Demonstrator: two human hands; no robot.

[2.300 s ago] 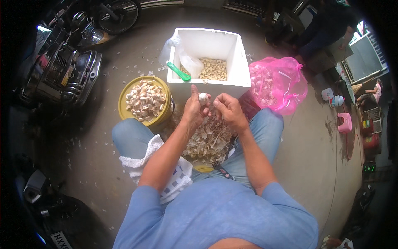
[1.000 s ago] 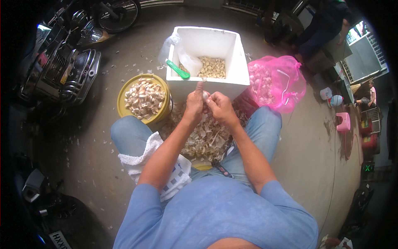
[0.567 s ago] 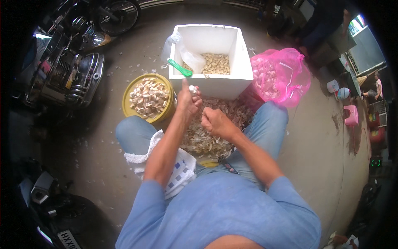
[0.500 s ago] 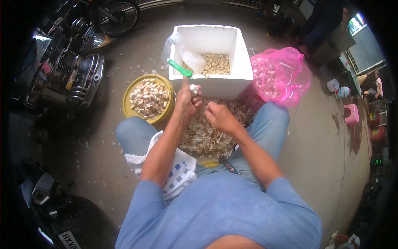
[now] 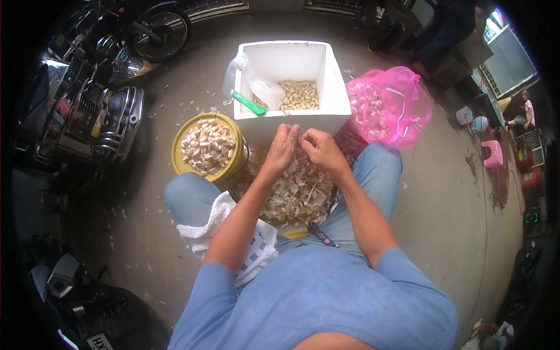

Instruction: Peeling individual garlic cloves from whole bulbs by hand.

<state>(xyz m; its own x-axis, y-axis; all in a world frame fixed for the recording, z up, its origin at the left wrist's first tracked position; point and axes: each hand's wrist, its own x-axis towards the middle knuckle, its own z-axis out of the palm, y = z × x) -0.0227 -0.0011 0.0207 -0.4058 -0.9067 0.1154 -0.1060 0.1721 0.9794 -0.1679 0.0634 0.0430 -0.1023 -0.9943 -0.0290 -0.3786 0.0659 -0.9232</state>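
My left hand [image 5: 282, 151] and my right hand [image 5: 322, 153] meet, fingertips together, just in front of the white foam box [image 5: 291, 121]. My left fingers are curled closed around a garlic bulb that they now hide. The right thumb and fingers pinch close beside it; whatever they grip is too small to see. Below both hands lies a large heap of dry garlic skins [image 5: 297, 195] between my knees. Left of them, a yellow bucket lid or tray bears unpeeled garlic cloves [image 5: 208, 146]. Peeled cloves [image 5: 300, 95] lie inside the foam box.
A green-handled knife [image 5: 249, 102] and a clear plastic bag [image 5: 259, 84] rest at the box's left wall. A pink mesh bag of garlic [image 5: 373, 111] stands right of it. A towel [image 5: 256, 256] covers my left thigh. Motorcycles [image 5: 96, 116] stand left; a pink stool [image 5: 493, 154] is far right.
My left hand has come down and right from the box's front edge to meet my right hand, which has risen slightly. The white garlic bulb seen in my left hand is now hidden.
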